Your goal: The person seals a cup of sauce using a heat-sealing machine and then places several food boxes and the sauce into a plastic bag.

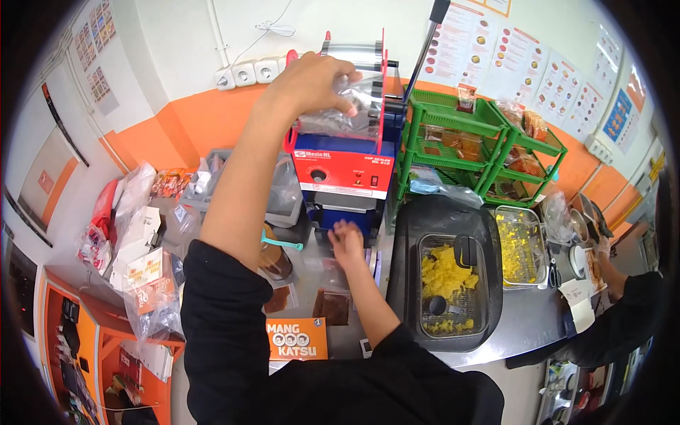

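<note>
A red and blue cup sealer [340, 172] stands against the wall in front of me. At its top, my left hand [321, 85] has its fingers and thumb around crinkled clear plastic film [364, 106]. A roll of film [353, 49] sits behind it, between red side plates. Low at the sealer's front, my right hand [348, 244] is slightly blurred, its fingers apart with nothing seen in them. It is just before the dark lower opening [345, 215]. Left of it, a jar of brown sauce [276, 263] has a turquoise spoon [284, 243] across it.
Flat brown sauce packets [332, 307] and an orange printed box [297, 338] lie nearer me. To the right are a black tray holding yellow crumbs [451, 271], green racks [457, 127] and scissors [554, 273]. Another person's arm [616, 276] reaches in. A grey bin [287, 196] stands left.
</note>
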Demonstrator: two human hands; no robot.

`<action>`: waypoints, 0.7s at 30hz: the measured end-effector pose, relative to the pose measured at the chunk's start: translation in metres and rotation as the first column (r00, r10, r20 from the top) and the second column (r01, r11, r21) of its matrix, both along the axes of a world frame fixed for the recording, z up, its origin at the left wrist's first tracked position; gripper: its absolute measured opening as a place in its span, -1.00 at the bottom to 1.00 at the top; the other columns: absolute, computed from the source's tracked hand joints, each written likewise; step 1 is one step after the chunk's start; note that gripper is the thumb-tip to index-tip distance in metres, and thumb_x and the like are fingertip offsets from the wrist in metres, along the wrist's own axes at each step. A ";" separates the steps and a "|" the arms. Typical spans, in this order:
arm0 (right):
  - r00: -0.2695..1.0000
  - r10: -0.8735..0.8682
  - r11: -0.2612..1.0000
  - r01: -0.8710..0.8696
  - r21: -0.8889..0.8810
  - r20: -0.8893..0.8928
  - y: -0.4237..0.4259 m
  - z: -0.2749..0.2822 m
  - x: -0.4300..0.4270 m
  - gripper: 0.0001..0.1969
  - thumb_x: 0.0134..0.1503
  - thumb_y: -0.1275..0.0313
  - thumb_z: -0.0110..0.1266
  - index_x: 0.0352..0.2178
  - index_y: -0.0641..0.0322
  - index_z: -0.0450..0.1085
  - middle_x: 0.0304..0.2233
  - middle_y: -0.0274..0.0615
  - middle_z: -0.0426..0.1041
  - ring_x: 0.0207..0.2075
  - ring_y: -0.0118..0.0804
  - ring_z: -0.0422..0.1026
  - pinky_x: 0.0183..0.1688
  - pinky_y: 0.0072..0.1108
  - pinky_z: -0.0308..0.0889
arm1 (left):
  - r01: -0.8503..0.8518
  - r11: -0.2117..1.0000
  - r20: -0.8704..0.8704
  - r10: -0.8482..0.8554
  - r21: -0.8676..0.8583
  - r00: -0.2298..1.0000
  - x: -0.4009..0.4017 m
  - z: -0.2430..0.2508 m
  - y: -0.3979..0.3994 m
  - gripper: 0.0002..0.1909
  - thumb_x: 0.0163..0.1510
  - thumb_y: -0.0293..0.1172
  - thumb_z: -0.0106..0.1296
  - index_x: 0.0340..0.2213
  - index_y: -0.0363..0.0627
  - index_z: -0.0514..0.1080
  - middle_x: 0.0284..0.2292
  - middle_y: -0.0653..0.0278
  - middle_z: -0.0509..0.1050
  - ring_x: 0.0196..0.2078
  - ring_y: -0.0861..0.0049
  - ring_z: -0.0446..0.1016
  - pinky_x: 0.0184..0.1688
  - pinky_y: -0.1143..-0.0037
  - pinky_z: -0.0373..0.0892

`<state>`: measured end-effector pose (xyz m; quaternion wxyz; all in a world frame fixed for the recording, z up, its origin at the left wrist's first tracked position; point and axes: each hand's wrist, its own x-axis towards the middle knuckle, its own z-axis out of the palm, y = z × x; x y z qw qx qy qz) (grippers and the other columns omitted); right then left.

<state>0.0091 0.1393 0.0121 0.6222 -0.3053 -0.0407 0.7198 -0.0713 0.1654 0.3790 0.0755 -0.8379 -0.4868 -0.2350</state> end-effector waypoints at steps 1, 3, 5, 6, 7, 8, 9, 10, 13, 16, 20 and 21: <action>0.994 -0.078 0.993 0.084 0.079 -0.073 0.005 0.008 -0.004 -0.47 -0.19 0.73 -0.13 -0.13 0.07 0.05 -0.02 -0.10 0.20 -0.02 -0.22 0.22 -0.01 -0.16 0.13 | -0.013 1.000 0.004 0.014 -0.015 1.000 -0.003 -0.003 0.001 -0.36 -0.43 -0.14 0.30 -0.19 -0.02 0.45 -0.32 0.05 0.48 -0.25 0.18 0.43 -0.19 0.38 0.31; 0.981 -0.038 0.984 0.070 0.166 -0.189 0.010 0.020 0.001 -0.43 -0.15 0.75 -0.21 -0.09 0.00 -0.06 0.05 -0.10 0.13 0.08 -0.18 0.15 0.04 -0.20 0.10 | -0.023 0.999 -0.032 0.024 0.032 0.999 -0.005 -0.004 0.001 -0.37 -0.42 -0.12 0.29 -0.19 0.00 0.45 -0.30 0.06 0.47 -0.23 0.18 0.43 -0.18 0.38 0.31; 0.987 -0.020 0.983 0.049 0.178 -0.160 0.006 0.018 0.004 -0.50 -0.13 0.73 -0.21 -0.14 0.02 -0.04 0.06 -0.06 0.13 0.06 -0.19 0.17 0.03 -0.22 0.12 | -0.042 0.999 -0.035 0.043 0.019 0.998 -0.004 -0.005 -0.003 -0.37 -0.42 -0.10 0.30 -0.19 0.04 0.45 -0.28 0.06 0.47 -0.22 0.18 0.43 -0.18 0.38 0.31; 0.987 -0.016 0.984 0.044 0.175 -0.157 0.001 0.019 0.002 -0.50 -0.13 0.73 -0.21 -0.14 0.02 -0.04 0.06 -0.06 0.13 0.06 -0.19 0.17 0.03 -0.22 0.12 | -0.020 0.998 -0.014 0.021 0.060 1.000 -0.005 -0.007 -0.002 -0.39 -0.43 -0.14 0.29 -0.22 0.01 0.45 -0.29 0.09 0.48 -0.21 0.20 0.43 -0.17 0.37 0.32; 0.989 -0.027 0.987 0.049 0.153 -0.142 -0.006 0.018 0.002 -0.54 -0.12 0.73 -0.21 -0.18 0.03 -0.03 0.00 -0.06 0.17 0.04 -0.15 0.19 0.02 -0.22 0.15 | 0.003 0.995 0.006 -0.004 0.102 1.000 -0.006 -0.009 -0.002 -0.42 -0.43 -0.19 0.29 -0.24 -0.01 0.46 -0.30 0.12 0.49 -0.20 0.22 0.43 -0.15 0.36 0.32; 0.991 -0.039 0.990 0.055 0.130 -0.127 -0.013 0.017 0.002 -0.58 -0.11 0.72 -0.21 -0.22 0.05 -0.02 -0.06 -0.06 0.21 0.02 -0.11 0.20 0.01 -0.22 0.18 | 0.001 0.995 0.009 -0.002 0.099 1.000 -0.007 -0.011 -0.001 -0.42 -0.43 -0.19 0.29 -0.24 -0.01 0.46 -0.30 0.12 0.49 -0.20 0.22 0.43 -0.15 0.36 0.32; 0.991 -0.042 0.990 0.058 0.128 -0.124 -0.020 0.014 0.002 -0.58 -0.11 0.72 -0.21 -0.22 0.05 -0.02 -0.06 -0.06 0.21 0.02 -0.11 0.20 0.01 -0.22 0.18 | -0.001 0.996 0.014 0.000 0.087 1.000 -0.006 -0.010 -0.001 -0.42 -0.42 -0.18 0.29 -0.24 -0.01 0.45 -0.30 0.12 0.49 -0.21 0.21 0.43 -0.15 0.36 0.32; 0.996 -0.027 0.991 0.038 0.125 -0.089 -0.029 0.011 0.002 -0.60 -0.08 0.70 -0.20 -0.22 0.04 -0.03 -0.10 -0.06 0.22 -0.01 -0.12 0.22 0.00 -0.22 0.20 | -0.002 0.997 0.019 0.000 0.074 1.000 -0.005 -0.010 -0.002 -0.42 -0.42 -0.18 0.29 -0.23 -0.02 0.45 -0.30 0.11 0.49 -0.21 0.21 0.44 -0.15 0.36 0.33; 0.999 0.024 0.996 -0.021 0.082 -0.042 -0.059 0.012 0.008 -0.57 -0.05 0.68 -0.19 -0.15 0.08 -0.06 -0.13 -0.05 0.19 -0.05 -0.10 0.24 0.02 -0.25 0.23 | 0.017 0.992 0.034 -0.022 0.125 0.999 -0.005 -0.017 -0.007 -0.42 -0.37 -0.19 0.27 -0.21 -0.03 0.43 -0.31 0.11 0.49 -0.22 0.20 0.44 -0.14 0.35 0.33; 0.998 0.055 0.999 -0.055 0.001 0.015 -0.097 0.030 0.013 -0.61 -0.09 0.69 -0.19 -0.19 0.16 0.00 -0.19 -0.07 0.22 -0.05 0.02 0.27 0.02 -0.31 0.28 | -0.010 0.999 0.067 0.008 0.033 0.998 -0.005 -0.021 -0.009 -0.40 -0.32 -0.20 0.25 -0.14 -0.02 0.38 -0.27 0.09 0.48 -0.15 0.19 0.41 -0.10 0.33 0.30; 0.989 0.144 0.988 -0.145 0.058 0.025 -0.116 0.017 0.022 -0.57 -0.07 0.69 -0.21 -0.13 0.14 0.00 -0.13 -0.06 0.23 -0.04 0.02 0.30 0.01 -0.34 0.29 | -0.020 0.997 -0.022 0.022 0.069 1.000 -0.006 -0.037 -0.006 -0.37 -0.15 -0.13 0.14 -0.01 0.00 0.26 -0.09 0.05 0.36 -0.07 0.18 0.35 -0.06 0.33 0.27; 0.985 0.171 0.982 -0.173 0.071 0.032 -0.118 0.016 0.024 -0.55 -0.06 0.69 -0.21 -0.10 0.11 0.00 -0.12 -0.06 0.23 -0.05 0.01 0.31 0.01 -0.35 0.29 | -0.011 0.947 -0.073 0.037 0.321 0.997 -0.004 -0.045 -0.009 -0.40 -0.10 -0.17 0.09 0.01 -0.02 0.24 -0.03 0.06 0.30 0.01 0.19 0.27 0.00 0.33 0.22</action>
